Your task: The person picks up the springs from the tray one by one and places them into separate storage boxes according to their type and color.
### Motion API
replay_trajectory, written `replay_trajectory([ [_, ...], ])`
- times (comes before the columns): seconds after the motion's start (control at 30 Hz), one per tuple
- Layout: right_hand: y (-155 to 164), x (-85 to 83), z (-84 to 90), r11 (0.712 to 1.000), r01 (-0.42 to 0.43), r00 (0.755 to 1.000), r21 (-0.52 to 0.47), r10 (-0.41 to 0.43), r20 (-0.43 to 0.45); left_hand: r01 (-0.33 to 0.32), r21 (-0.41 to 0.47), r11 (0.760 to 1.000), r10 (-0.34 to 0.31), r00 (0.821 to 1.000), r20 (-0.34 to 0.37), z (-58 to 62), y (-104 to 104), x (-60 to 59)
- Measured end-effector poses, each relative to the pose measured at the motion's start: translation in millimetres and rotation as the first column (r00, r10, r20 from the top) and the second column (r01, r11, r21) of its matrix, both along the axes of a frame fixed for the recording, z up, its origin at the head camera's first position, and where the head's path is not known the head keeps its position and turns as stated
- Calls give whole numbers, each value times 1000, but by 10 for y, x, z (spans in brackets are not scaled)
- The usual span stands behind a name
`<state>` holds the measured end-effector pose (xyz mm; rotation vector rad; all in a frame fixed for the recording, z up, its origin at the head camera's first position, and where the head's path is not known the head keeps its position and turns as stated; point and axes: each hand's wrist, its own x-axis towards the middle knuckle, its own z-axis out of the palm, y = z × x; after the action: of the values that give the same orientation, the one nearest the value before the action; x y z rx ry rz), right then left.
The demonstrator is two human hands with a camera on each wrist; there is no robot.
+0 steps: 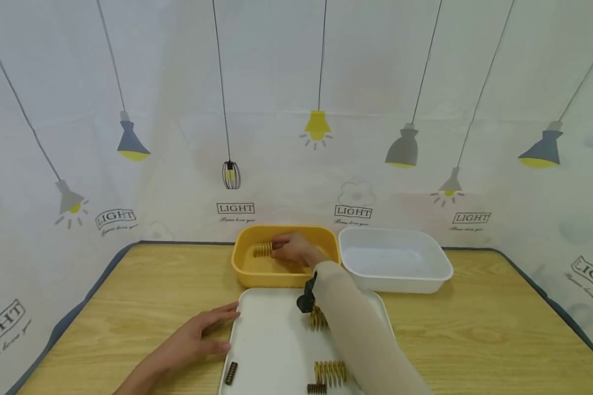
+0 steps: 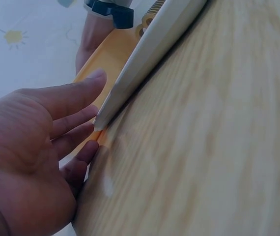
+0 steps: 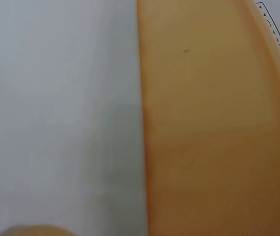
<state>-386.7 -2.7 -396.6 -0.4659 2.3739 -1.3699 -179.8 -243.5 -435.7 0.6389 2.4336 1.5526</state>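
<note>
Right hand pinches a yellow coiled metal spring inside the yellow plastic bin at twelve o'clock, likely ready to drop it, while the flat, open left hand steadies the white tray.

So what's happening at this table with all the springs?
A person is handling springs. The right hand holds a yellow spring inside the yellow bin. The left hand rests flat against the edge of the white tray, where a few more springs lie. The white bin beside the yellow one looks empty.
</note>
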Motion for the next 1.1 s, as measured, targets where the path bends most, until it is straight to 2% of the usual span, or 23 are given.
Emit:
replay_trajectory([
  [0.13,37,8,-19,990,-75,996,119,81,-49,4,8,1000,-4,1000,20,-40,20,14],
  [0.2,47,14,-37,989,-99,994,109,102,-30,0,8,1000,0,1000,26,-60,31,23],
  [0.3,47,28,-77,995,-94,995,26,93,34,-8,2,1000,7,999,38,-84,48,42],
  [0.4,27,47,-105,994,-52,990,-91,63,127,-14,-3,1000,15,998,56,-99,66,59],
  [0.5,7,67,-104,990,-32,984,-139,56,167,-21,-13,1000,22,999,43,-103,83,65],
  [0.57,14,83,-85,986,-48,984,-159,74,164,-20,-15,1000,20,999,28,-103,93,60],
  [0.63,48,107,-44,987,-68,985,-149,90,150,-11,-10,1000,11,1000,20,-99,103,56],
  [0.8,217,232,175,968,-46,987,-246,82,139,-4,-9,1000,5,1000,23,-56,99,55],
  [0.97,389,433,470,959,-12,999,-284,24,41,-25,-23,999,25,1000,2,8,48,31],
  [1.1,542,596,601,961,-11,999,-275,-1,-45,-42,-33,999,43,999,13,16,11,17],
])
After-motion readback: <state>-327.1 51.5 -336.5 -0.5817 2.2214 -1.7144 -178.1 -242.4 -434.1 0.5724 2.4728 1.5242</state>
